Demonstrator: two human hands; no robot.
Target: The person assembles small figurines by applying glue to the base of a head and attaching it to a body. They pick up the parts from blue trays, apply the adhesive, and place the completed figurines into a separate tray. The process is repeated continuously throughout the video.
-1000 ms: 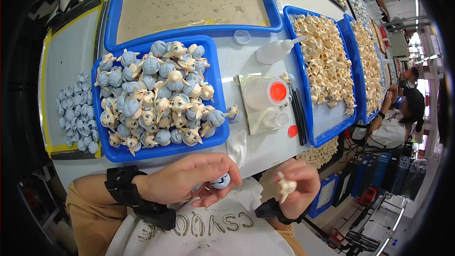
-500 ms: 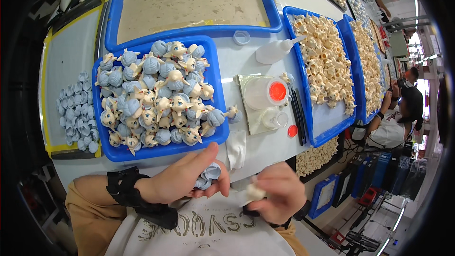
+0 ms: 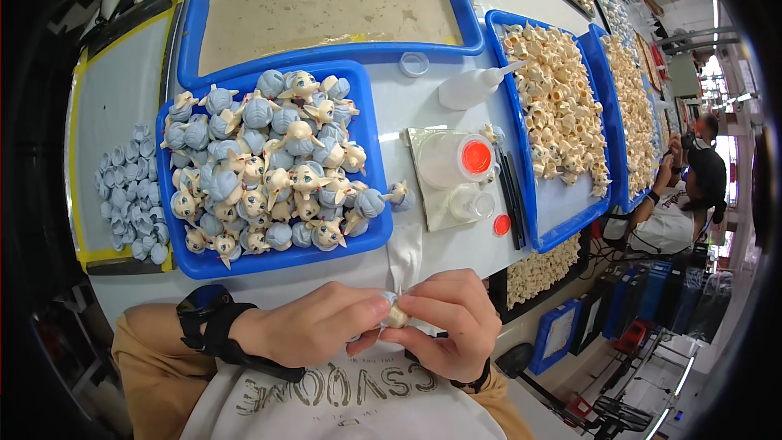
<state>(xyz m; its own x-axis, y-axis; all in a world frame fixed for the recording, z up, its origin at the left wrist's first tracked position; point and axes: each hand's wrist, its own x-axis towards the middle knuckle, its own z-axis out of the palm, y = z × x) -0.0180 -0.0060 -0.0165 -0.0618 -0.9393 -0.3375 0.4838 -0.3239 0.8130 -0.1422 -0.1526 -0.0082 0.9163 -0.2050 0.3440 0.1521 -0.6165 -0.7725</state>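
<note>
In front of my chest my two hands meet, fingertips pinched together. My left hand (image 3: 314, 324) is closed on a grey-blue doll hair piece (image 3: 389, 298), mostly covered by the fingers. Pressed against it is a cream doll head (image 3: 397, 316), gripped by my right hand (image 3: 456, 322). How far the two parts fit into each other is hidden. Just beyond the hands, a blue tray (image 3: 269, 264) is heaped with doll heads that have painted faces and grey-blue hair. A white cloth (image 3: 405, 259) lies next to that tray.
Loose hair pieces (image 3: 130, 191) lie on a yellow-taped board at left. Right of the tray stand a white squeeze bottle (image 3: 468, 91), a red-topped jar (image 3: 474, 156) and dark sticks (image 3: 511, 200). Farther right, a blue tray (image 3: 538, 238) holds cream heads. Another person (image 3: 676, 204) sits at far right.
My right hand has moved left with the cream head, up against the hair piece. My left hand has turned from palm open to a closed pinch.
</note>
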